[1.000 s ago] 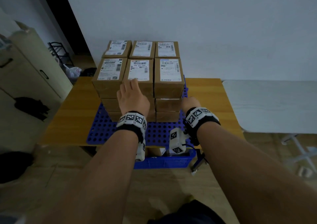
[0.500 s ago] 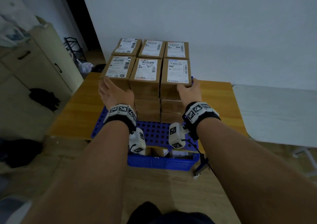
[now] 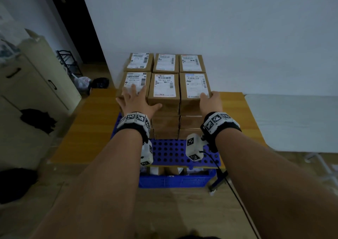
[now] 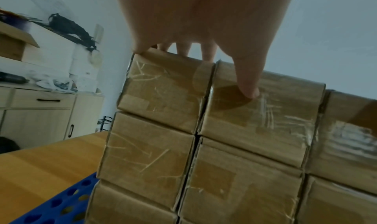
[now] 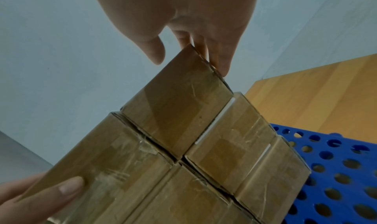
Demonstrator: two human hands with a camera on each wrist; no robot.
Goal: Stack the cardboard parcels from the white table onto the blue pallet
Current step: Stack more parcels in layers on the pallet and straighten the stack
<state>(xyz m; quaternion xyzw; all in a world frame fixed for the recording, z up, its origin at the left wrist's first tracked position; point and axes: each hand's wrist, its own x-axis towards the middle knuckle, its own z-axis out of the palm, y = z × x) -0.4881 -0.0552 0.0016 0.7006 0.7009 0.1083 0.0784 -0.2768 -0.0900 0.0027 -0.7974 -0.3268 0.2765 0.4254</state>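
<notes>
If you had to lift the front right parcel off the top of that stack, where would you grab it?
Probably the front right parcel by its near face and free outer right side, coming from the front right corner. Its left side sits tight against the middle parcel, leaving no finger room. The right hand already rests at that corner, fingers straight along the edge.

mid parcel label [image 3: 164, 85], "900 851 045"

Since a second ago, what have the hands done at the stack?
The left hand slid from the middle front box to the top left box. The right hand rose from low on the stack's right side to the top right box. The boxes and pallet stayed put.
</notes>
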